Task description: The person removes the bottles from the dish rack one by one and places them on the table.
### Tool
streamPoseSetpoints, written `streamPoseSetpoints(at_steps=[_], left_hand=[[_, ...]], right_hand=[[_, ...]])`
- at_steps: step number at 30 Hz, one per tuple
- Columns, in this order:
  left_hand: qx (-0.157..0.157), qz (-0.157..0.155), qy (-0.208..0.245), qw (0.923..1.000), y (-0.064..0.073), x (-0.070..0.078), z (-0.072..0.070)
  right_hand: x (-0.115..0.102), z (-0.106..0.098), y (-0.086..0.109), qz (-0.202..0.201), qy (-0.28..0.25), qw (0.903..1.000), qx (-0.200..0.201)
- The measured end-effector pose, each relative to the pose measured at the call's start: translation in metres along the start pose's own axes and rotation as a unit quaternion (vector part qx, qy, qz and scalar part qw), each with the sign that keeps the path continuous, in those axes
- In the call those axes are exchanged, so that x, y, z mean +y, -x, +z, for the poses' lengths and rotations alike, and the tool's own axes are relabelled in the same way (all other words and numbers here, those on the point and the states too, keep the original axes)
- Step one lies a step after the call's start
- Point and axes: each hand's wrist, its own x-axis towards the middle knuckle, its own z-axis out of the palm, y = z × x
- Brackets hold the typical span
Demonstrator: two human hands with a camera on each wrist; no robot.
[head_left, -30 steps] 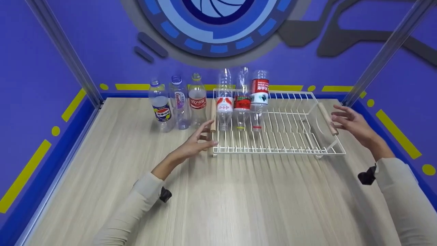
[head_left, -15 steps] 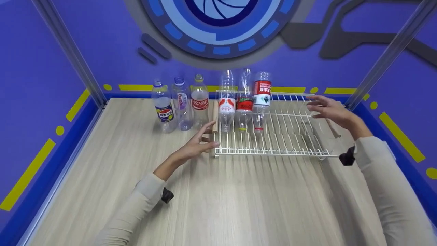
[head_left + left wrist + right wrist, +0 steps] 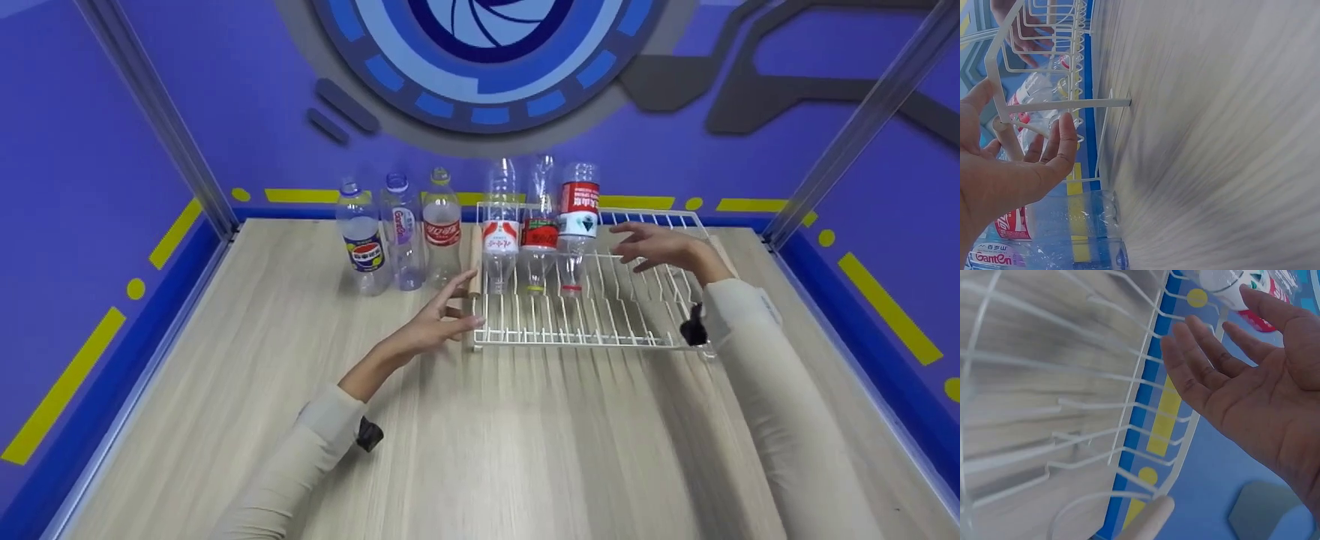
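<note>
L hand (image 3: 431, 326) at rack's L end: fingers spread & loosely bent, thumb tip against the frame in L wrist view, fingertips by the L wooden handle (image 3: 475, 251); can't tell if they touch it.

L to R on the wood-grain table (image 3: 480, 465): 3 clear btls standing upright in a row, open necks up. Blue-label btl (image 3: 365, 255) w/ round red/white/blue logo; then Ganten btl (image 3: 405, 232), bluish tint, pink/white label; then red-label btl (image 3: 442, 231), just L of the rack.

White wire rack (image 3: 570, 345) next, on short legs, w/ 3 more clear btls in its L half, neck-down, btms up, labels inverted: white/red-label btl (image 3: 501, 237) nearest L handle; red/green-label btl (image 3: 539, 234), yellow ring at neck; red/white-label btl (image 3: 580, 210), red ring at neck.

R hand (image 3: 656, 246) above rack's R half, wide, fingers extended & slightly apart, tips just R of the red/white-label btl. R wooden handle (image 3: 1148, 520) near its wrist, partly hidden by the arm in head view. Both sleeves light beige, black wrist units at cuffs.
</note>
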Motion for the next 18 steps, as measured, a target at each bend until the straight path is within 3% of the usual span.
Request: streamPoseSetpoints(at_steps=[6, 18], left_hand=[[0.001, 0.001, 0.002, 1.0, 0.001, 0.001, -0.001], [0.002, -0.007, 0.003, 1.0, -0.001, -0.001, 0.0]], right_hand=[[-0.015, 0.011, -0.021, 0.02, -0.014, 0.9993, -0.028], [-0.029, 0.024, -0.039, 0.064, 0.029, 0.9966, -0.044]])
